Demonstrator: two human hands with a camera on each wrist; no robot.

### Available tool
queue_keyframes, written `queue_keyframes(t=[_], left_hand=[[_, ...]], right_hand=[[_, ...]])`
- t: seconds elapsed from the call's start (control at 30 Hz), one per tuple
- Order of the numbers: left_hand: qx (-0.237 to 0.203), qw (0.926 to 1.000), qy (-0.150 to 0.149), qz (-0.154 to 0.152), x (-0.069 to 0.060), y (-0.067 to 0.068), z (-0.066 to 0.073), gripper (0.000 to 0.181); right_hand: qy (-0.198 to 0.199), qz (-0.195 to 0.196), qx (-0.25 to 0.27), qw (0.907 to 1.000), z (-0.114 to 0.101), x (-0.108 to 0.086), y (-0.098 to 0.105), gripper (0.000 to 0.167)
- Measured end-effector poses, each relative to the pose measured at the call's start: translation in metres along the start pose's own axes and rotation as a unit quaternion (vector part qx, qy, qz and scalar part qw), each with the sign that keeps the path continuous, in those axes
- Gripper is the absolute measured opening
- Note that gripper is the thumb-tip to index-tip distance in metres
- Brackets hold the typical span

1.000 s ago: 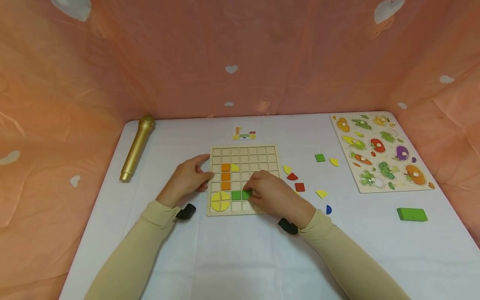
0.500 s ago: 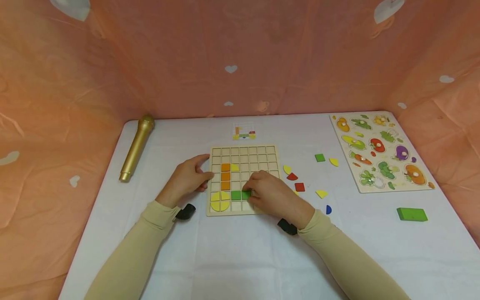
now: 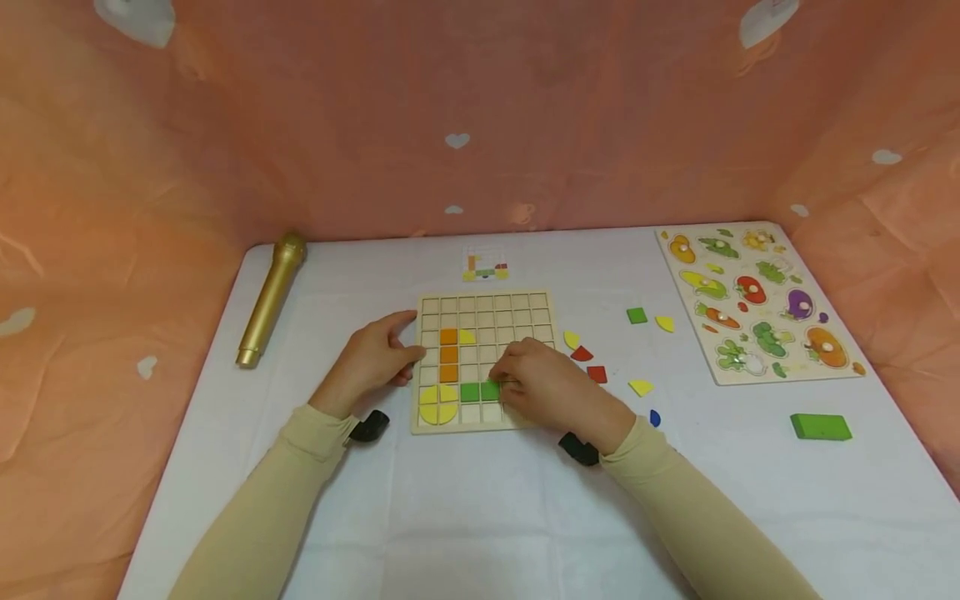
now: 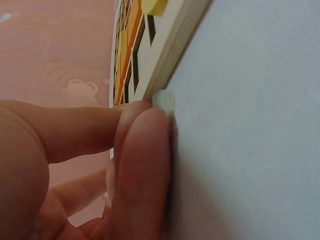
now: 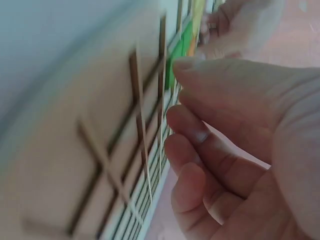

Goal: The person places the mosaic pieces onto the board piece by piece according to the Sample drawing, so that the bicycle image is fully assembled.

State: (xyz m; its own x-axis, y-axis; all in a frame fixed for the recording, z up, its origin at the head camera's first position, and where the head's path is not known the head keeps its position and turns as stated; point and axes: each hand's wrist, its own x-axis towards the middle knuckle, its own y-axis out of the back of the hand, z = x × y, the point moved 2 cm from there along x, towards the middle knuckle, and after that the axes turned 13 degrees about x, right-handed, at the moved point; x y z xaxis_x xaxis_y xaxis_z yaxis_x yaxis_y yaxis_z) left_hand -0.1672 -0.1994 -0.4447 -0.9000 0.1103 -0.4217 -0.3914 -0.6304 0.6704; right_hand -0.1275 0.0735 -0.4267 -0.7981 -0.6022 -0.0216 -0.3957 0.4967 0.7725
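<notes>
Touching a green tile [image 3: 490,391], apparently: the right hand [image 3: 555,385].

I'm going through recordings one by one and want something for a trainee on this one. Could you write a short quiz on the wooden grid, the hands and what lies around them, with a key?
1. Multiple choice: what colour is the tile at the fingertips of the right hand?
A) red
B) green
C) blue

2. True or false: in the head view, the gold microphone lies to the left of the wooden grid.

3. Count: how many orange squares form the upright column on the wooden grid?

Key
1. B: it is a green tile.
2. True.
3. Three.
</notes>
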Motion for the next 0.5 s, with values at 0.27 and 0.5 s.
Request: queue_keyframes(t=[0.27, 0.5], left_hand=[[0.007, 1.0000, 0.003, 0.003, 0.001, 0.001, -0.006, 0.075], [0.006, 1.0000, 0.002, 0.002, 0.000, 0.003, -0.008, 0.075]], right_hand=[[-0.072, 0.047, 0.030, 0.9958, 0.043, -0.016, 0.046, 0.025], [-0.207, 0.116, 0.058, 0.9697, 0.090, -0.045, 0.087, 0.030]])
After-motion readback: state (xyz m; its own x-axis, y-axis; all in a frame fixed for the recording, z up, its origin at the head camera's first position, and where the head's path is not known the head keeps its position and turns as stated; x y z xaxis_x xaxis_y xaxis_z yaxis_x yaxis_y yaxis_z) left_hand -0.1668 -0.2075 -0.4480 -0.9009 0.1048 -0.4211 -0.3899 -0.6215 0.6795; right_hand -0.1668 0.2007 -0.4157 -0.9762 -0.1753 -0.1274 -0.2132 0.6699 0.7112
